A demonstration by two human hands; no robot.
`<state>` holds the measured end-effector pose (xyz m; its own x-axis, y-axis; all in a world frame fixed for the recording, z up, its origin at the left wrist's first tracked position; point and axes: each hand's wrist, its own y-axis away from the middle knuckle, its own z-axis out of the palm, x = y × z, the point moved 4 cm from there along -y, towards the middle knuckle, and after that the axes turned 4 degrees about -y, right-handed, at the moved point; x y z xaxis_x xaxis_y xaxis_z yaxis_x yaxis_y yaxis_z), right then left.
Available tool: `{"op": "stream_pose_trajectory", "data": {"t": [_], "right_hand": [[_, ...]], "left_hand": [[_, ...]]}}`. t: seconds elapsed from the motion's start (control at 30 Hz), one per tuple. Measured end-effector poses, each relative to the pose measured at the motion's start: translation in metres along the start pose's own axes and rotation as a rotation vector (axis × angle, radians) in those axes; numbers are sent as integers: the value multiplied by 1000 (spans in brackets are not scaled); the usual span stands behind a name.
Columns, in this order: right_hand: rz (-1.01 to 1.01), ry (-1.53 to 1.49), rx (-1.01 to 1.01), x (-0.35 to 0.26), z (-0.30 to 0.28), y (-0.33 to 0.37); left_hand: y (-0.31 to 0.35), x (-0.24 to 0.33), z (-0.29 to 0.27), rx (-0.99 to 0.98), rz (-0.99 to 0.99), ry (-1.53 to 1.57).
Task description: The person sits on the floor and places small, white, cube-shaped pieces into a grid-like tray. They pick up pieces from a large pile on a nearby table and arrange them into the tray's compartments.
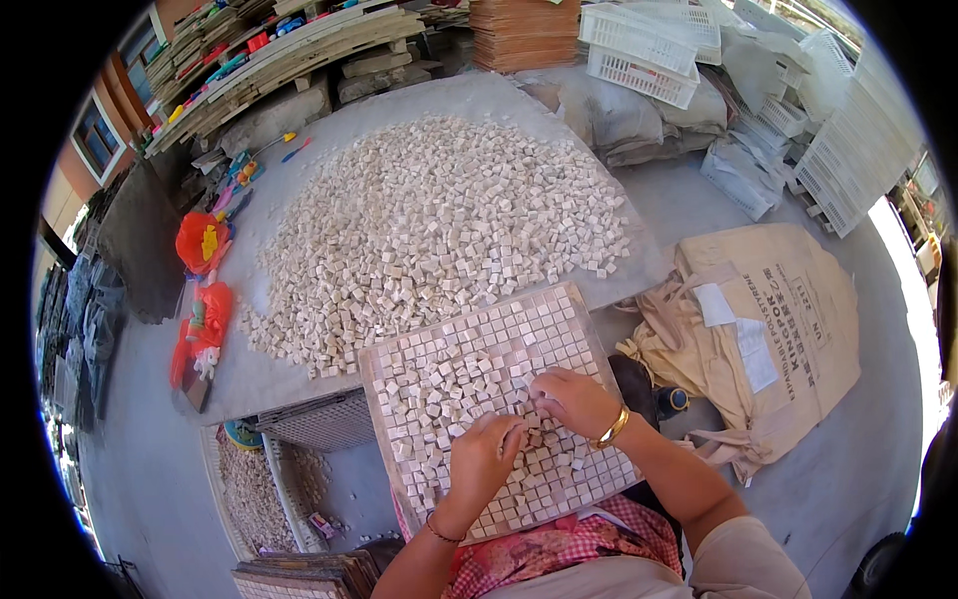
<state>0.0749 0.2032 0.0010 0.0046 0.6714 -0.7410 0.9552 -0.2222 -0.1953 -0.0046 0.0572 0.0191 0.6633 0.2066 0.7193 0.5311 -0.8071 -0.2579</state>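
Many pale cubes on the tray under left hand and right hand, both half-curled, contents unclear.

My count: left hand, one; right hand, one; gridded tray, one; stone-cube heap, one; gold bangle, one; dark bracelet, one.

Bright daylight, right-edge glare, curved fisheye distortion

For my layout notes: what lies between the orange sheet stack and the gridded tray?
A heap of pale stone cubes on the grey table; the head view shows it.
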Motion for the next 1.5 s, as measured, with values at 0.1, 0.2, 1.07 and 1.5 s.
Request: {"op": "stream_pose_trajectory", "data": {"t": [0.1, 0.2, 1.07, 1.5], "right_hand": [[128, -167, 190, 6, -22, 10], [233, -336, 205, 14, -32, 30], [356, -827, 96, 24, -23, 48], [411, -803, 95, 15, -19, 37]], "left_hand": [[-27, -7, 10, -63, 61, -193], [-36, -16, 20, -169, 133, -321], [-50, -12, 34, -204, 67, -397], [-45, -18, 34, -74, -13, -304]]}}
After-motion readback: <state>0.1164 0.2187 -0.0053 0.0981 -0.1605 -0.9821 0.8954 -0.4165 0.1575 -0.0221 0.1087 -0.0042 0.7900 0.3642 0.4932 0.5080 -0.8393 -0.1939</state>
